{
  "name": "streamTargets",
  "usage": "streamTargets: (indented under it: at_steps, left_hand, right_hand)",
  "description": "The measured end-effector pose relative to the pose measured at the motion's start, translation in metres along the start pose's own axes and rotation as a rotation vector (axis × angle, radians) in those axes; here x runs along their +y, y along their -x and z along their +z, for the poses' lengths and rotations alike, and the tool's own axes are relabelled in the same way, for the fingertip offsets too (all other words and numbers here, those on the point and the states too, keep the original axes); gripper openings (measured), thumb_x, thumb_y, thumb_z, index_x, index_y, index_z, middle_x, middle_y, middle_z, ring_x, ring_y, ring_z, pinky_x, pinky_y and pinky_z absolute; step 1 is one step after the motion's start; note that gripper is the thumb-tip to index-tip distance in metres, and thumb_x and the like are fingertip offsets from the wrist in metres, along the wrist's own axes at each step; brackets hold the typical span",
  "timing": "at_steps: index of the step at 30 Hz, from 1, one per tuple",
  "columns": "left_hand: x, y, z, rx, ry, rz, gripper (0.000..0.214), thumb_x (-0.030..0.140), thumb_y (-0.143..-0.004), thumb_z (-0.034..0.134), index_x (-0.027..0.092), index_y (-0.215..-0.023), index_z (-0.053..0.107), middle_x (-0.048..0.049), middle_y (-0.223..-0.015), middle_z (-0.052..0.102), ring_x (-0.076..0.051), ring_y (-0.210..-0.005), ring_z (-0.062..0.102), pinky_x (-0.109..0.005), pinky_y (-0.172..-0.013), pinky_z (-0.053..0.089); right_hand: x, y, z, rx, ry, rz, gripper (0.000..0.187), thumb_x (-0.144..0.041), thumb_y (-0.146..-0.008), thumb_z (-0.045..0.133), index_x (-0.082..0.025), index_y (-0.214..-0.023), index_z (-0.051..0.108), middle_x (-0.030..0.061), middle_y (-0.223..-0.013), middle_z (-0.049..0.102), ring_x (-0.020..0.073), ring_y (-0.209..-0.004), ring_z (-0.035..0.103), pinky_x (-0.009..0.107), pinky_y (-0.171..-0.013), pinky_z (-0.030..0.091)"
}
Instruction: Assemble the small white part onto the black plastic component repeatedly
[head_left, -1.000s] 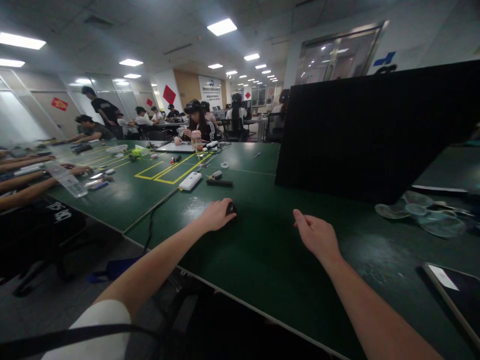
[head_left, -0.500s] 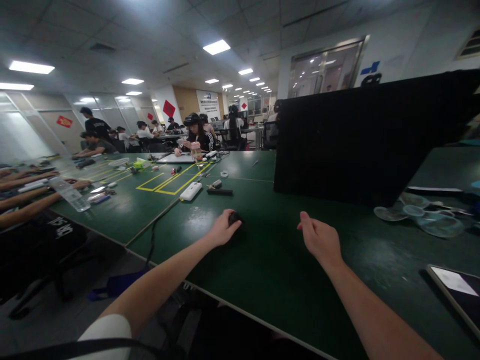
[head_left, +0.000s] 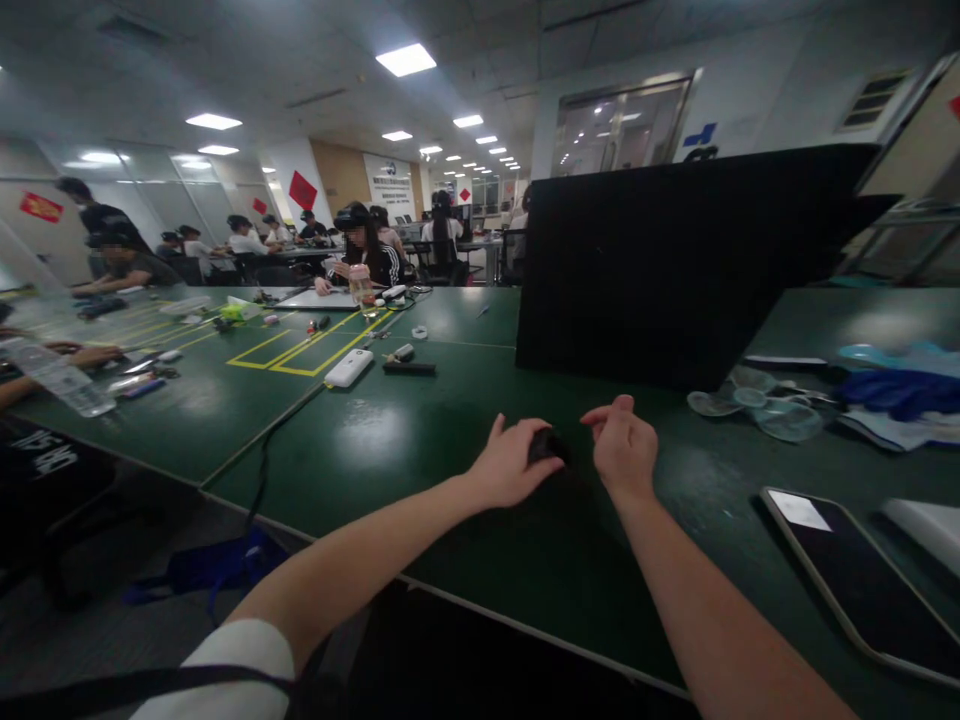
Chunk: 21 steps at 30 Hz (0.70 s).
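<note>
My left hand (head_left: 512, 465) is closed round a small black object (head_left: 546, 443) on the dark green table (head_left: 450, 470); I cannot make out what the object is. My right hand (head_left: 622, 447) hovers just to the right of it, fingers loosely curled and apart, holding nothing. The two hands are almost touching across the black object.
A tall black panel (head_left: 675, 270) stands behind my hands. Clear plastic lids (head_left: 750, 405) and blue gloves (head_left: 900, 390) lie at the right, a dark tablet (head_left: 855, 580) at the near right. A white device (head_left: 349, 368) and black bar (head_left: 409, 368) lie at the left. People sit at the far tables.
My left hand has slid the black object to the right along the table. My right hand has drawn in toward it. The view has turned to the right.
</note>
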<state>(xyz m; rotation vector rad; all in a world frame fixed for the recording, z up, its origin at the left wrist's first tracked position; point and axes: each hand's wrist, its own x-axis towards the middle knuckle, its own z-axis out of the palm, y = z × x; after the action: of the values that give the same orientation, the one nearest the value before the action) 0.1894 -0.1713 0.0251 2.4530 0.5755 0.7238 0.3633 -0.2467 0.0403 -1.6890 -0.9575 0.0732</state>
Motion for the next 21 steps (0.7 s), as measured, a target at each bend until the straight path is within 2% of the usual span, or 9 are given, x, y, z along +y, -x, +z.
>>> streamTargets:
  at_steps: [2,4,6,7,11,13,16,18,21]
  left_hand:
    - [-0.017,0.000,-0.022,0.200,0.043,0.001,0.043,0.039,-0.095,0.053,0.023,-0.134,0.045,-0.0102,-0.135,0.059,-0.025,-0.127,0.055,-0.052,-0.119,0.029]
    - [-0.039,0.002,-0.041,0.396,0.074,-0.083,0.045,0.038,-0.096,0.052,0.021,-0.136,0.042,-0.0123,-0.136,0.056,-0.024,-0.126,0.054,-0.044,-0.112,0.040]
    - [-0.062,0.008,-0.054,0.523,0.085,-0.183,0.047,0.037,-0.095,0.054,0.021,-0.137,0.041,-0.0129,-0.135,0.056,-0.024,-0.124,0.055,-0.041,-0.108,0.044]
    - [-0.072,0.011,-0.057,0.543,0.101,-0.226,0.048,0.037,-0.094,0.055,0.021,-0.138,0.041,-0.0125,-0.133,0.057,-0.024,-0.121,0.057,-0.040,-0.105,0.046]
    - [-0.097,0.025,-0.057,0.423,0.165,-0.329,0.050,0.035,-0.093,0.059,0.021,-0.138,0.041,-0.0100,-0.121,0.064,-0.021,-0.105,0.065,-0.038,-0.095,0.052]
    - [-0.099,0.026,-0.054,0.337,0.132,-0.339,0.050,0.033,-0.090,0.062,0.021,-0.136,0.045,-0.0100,-0.121,0.066,-0.022,-0.105,0.065,-0.039,-0.095,0.052]
    - [-0.094,0.026,-0.052,0.198,0.059,-0.328,0.050,0.030,-0.087,0.065,0.023,-0.134,0.049,-0.0088,-0.120,0.067,-0.023,-0.105,0.066,-0.041,-0.095,0.053]
    - [-0.090,0.027,-0.052,0.128,0.024,-0.325,0.051,0.029,-0.085,0.066,0.025,-0.134,0.051,-0.0079,-0.120,0.068,-0.024,-0.104,0.067,-0.041,-0.093,0.054]
    - [-0.084,0.030,-0.050,0.074,-0.008,-0.327,0.052,0.029,-0.084,0.066,0.026,-0.134,0.052,-0.0076,-0.121,0.069,-0.026,-0.104,0.068,-0.040,-0.088,0.056]
  right_hand:
    - [-0.002,0.000,0.001,-0.076,0.102,-0.006,0.076,-0.075,-0.094,0.020,-0.018,-0.074,0.067,0.0049,-0.057,0.058,0.0172,-0.053,0.053,0.030,-0.053,0.037]
    - [-0.008,0.004,0.004,-0.232,0.238,-0.089,0.069,-0.073,-0.095,0.029,-0.019,-0.075,0.067,0.0038,-0.059,0.059,0.0164,-0.054,0.053,0.030,-0.054,0.037]
    - [-0.016,0.011,0.008,-0.425,0.356,-0.213,0.061,-0.069,-0.094,0.037,-0.020,-0.078,0.068,0.0033,-0.066,0.063,0.0158,-0.058,0.055,0.029,-0.055,0.037]
    - [-0.021,0.015,0.011,-0.511,0.406,-0.271,0.057,-0.068,-0.094,0.040,-0.021,-0.080,0.069,0.0030,-0.070,0.065,0.0155,-0.060,0.056,0.029,-0.055,0.037]
    - [-0.035,0.034,0.024,-0.684,0.595,-0.376,0.043,-0.064,-0.084,0.060,-0.025,-0.095,0.073,0.0046,-0.086,0.069,0.0175,-0.067,0.060,0.028,-0.053,0.038]
    - [-0.034,0.039,0.030,-0.740,0.642,-0.380,0.035,-0.054,-0.081,0.067,-0.026,-0.103,0.073,0.0056,-0.095,0.069,0.0191,-0.072,0.062,0.028,-0.053,0.040]
    - [-0.027,0.039,0.034,-0.797,0.614,-0.379,0.024,-0.037,-0.084,0.065,-0.027,-0.105,0.072,0.0052,-0.100,0.070,0.0195,-0.077,0.064,0.029,-0.058,0.046]
    - [-0.023,0.036,0.034,-0.746,0.561,-0.374,0.024,-0.034,-0.087,0.062,-0.027,-0.108,0.071,0.0044,-0.100,0.070,0.0190,-0.078,0.065,0.030,-0.062,0.048]
    - [-0.021,0.031,0.030,-0.569,0.481,-0.339,0.027,-0.039,-0.090,0.059,-0.024,-0.111,0.067,0.0041,-0.097,0.070,0.0187,-0.075,0.064,0.031,-0.062,0.049]
